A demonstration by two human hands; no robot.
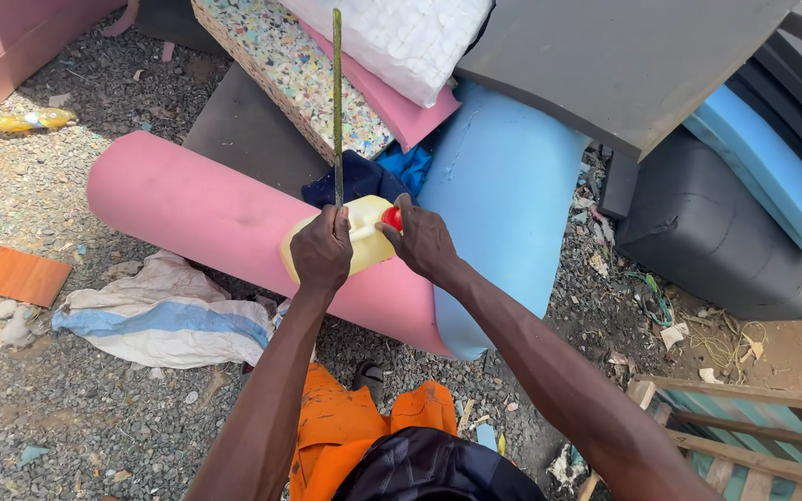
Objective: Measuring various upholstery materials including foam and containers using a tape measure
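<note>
The pink foam roll (187, 209) lies across the gravel, with a blue foam slab (503, 186) to its right and more foam stacked beyond. On the roll's near right end rests a yellow jug (361, 239). The left hand (320, 250) is clenched around a thin green stick (337, 102) standing upright beside the jug; the right hand (422, 239) pinches the red cap (392, 218). Steadying the jug against the foam while turning the cap would likely prevent spills.

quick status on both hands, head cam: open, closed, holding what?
Left hand: closed around the thin upright stick, against the yellow plastic jug.
Right hand: closed, fingertips on the jug's red cap.
</note>
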